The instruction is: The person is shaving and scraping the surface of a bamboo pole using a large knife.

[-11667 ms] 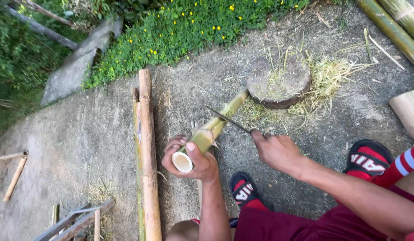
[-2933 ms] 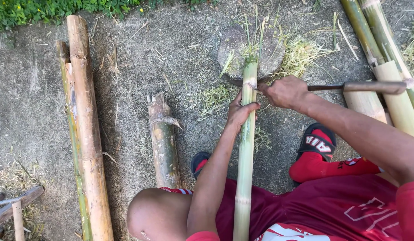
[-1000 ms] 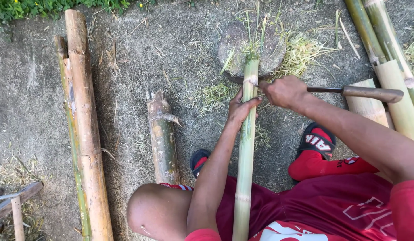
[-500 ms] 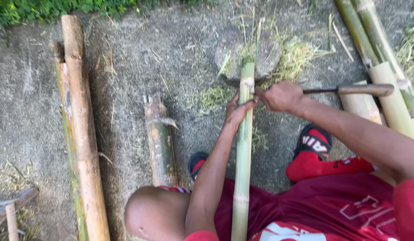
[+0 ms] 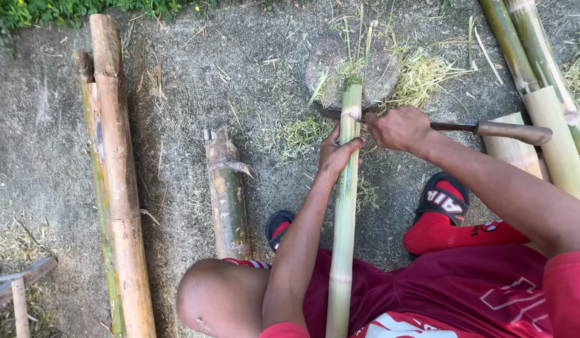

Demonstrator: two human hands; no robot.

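The fingers of the left hand are wrapping closed around a slim green bamboo pole, pinching it just below its far end. That pole is running from the person's lap out to a round wooden chopping block, where its tip is resting among frayed strips. The right hand is clenching shut around the middle of a long knife: the dark blade is biting into the pole close above the left fingers, while the worn brown wooden handle is sticking out to the right.

The risk, as I am judging it, is sitting in that closeness. If the blade is skidding down the smooth, waxy skin or the pole is rolling on the block, the edge is heading straight for the left fingers, touching the same stalk just beneath it.

Around them, pale green shavings are lying fibrous and straw-like on the rough grey concrete ground. A short, stubby bamboo stump with a jagged top is lying beside the left knee, two long weathered tan poles are lying well apart to the left, and thicker green culms are leaning in at the right.
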